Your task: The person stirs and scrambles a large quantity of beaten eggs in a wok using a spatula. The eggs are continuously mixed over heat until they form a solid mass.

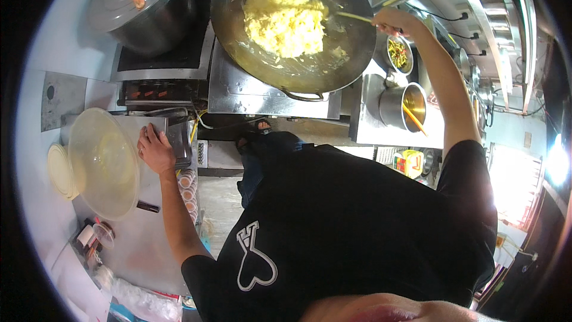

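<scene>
A big round wok (pixel 351 36) sits on the stove ahead of me, holding a heap of yellow scrambled egg (pixel 289 21). Above the wok's right rim, my right hand (pixel 394 21) is closed around the long thin handle of a cooking utensil (pixel 356 16). Its other end reaches into the egg, which hides the head. My left hand (pixel 157 148) lies at the edge of the steel counter (pixel 152 238) on the left, fingers stretched out and nothing visible in them. Beside that hand stands a large translucent plastic bowl (pixel 104 164), with yellowish residue inside.
A large lidded stockpot (pixel 156 24) stands at the far left. Right of the wok are a bowl of cut green and red vegetables (pixel 397 53) and a metal pot (pixel 393 104) of yellowish liquid with an orange-handled utensil (pixel 415 120). Several small cups (pixel 188 194) line the left counter.
</scene>
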Tool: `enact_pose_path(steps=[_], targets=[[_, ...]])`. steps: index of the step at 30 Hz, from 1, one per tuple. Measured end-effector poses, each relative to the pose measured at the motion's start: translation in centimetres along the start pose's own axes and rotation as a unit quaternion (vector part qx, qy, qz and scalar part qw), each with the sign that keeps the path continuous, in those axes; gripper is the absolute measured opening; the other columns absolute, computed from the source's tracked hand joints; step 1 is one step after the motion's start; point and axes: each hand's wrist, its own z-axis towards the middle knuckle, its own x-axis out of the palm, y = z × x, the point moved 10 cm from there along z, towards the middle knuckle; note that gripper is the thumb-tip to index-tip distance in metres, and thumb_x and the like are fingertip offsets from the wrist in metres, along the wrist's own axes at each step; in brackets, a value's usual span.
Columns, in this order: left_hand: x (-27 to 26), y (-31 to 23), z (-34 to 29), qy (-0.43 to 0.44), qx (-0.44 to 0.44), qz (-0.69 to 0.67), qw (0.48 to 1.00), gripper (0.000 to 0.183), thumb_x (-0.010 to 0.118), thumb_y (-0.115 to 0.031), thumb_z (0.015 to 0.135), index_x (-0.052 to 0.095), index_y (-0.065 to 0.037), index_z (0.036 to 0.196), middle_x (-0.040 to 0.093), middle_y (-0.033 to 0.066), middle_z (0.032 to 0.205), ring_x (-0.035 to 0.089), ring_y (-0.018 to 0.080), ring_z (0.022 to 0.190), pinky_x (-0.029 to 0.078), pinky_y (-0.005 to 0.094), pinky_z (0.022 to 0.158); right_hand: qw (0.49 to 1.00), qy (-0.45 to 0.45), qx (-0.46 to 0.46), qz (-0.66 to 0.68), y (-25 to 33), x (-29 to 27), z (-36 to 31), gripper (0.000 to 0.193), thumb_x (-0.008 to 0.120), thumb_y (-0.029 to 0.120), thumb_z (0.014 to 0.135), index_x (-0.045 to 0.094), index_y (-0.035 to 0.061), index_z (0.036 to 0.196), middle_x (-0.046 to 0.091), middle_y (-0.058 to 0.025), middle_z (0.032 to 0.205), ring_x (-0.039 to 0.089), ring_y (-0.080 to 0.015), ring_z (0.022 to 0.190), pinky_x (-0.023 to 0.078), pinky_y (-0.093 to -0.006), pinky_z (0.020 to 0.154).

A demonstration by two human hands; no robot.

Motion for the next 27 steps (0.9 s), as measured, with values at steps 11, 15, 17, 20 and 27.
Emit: enact_pose_path(steps=[11, 15, 17, 20, 27], targets=[[-0.7, 0.1, -0.1, -0.004, 0.006, 0.004, 1.0, 0.041, 0.054, -0.031, 0.088, 0.049, -0.016, 0.125, 0.047, 0.0052, 0.128, 0.047, 0.0297, 0.114, 0.041, 0.0455, 0.089, 0.755, -0.097, -0.302, -0.575, 12.6, 14.0, -2.6, 0.026, 0.055, 0.012, 0.079, 0.055, 0.0023, 0.103, 0.063, -0.0186, 0.083, 0.064, -0.0342, 0.075, 0.05, -0.0434, 0.061], [0.0, 0.1, -0.1, -0.027, 0.012, -0.019, 0.999, 0.04, 0.054, -0.032, 0.088, 0.05, -0.016, 0.124, 0.048, 0.0045, 0.128, 0.048, 0.0297, 0.113, 0.041, 0.0458, 0.088, 0.798, -0.09, -0.263, -0.535, 8.3, 15.9, -10.4, 0.022, 0.054, 0.006, 0.079, 0.057, 0.0021, 0.1, 0.066, -0.0162, 0.084, 0.065, -0.0325, 0.075, 0.053, -0.044, 0.064], [0.2, -0.3, 0.1, -0.024, 0.01, -0.025, 0.999, 0.04, 0.054, -0.032, 0.088, 0.05, -0.016, 0.124, 0.048, 0.0042, 0.128, 0.048, 0.0296, 0.113, 0.041, 0.0459, 0.088, 0.771, -0.139, -0.253, -0.568, 7.1, 13.5, -13.5, 0.026, 0.053, 0.004, 0.08, 0.055, 0.0051, 0.106, 0.065, -0.0154, 0.08, 0.065, -0.0337, 0.073, 0.052, -0.0439, 0.062], [-0.2, 0.1, -0.3, -0.025, 0.004, -0.007, 1.0, 0.04, 0.055, -0.032, 0.087, 0.05, -0.016, 0.125, 0.048, 0.004, 0.128, 0.048, 0.0294, 0.113, 0.041, 0.0461, 0.088, 0.769, -0.109, -0.21, -0.594, 8.0, 10.2, -19.5, 0.044, 0.057, 0.004, 0.08, 0.047, 0.0063, 0.123, 0.061, -0.0118, 0.08, 0.062, -0.03, 0.078, 0.05, -0.0407, 0.066], [-0.1, 0.2, -0.1, -0.018, -0.003, -0.022, 1.0, 0.04, 0.055, -0.031, 0.087, 0.051, -0.017, 0.125, 0.048, 0.0043, 0.128, 0.048, 0.0293, 0.113, 0.041, 0.0461, 0.088, 0.802, -0.073, -0.211, -0.554, 6.1, 15.5, -18.6, 0.028, 0.054, 0.0, 0.079, 0.051, 0.0014, 0.107, 0.062, -0.0152, 0.086, 0.062, -0.0315, 0.08, 0.05, -0.0432, 0.07]])
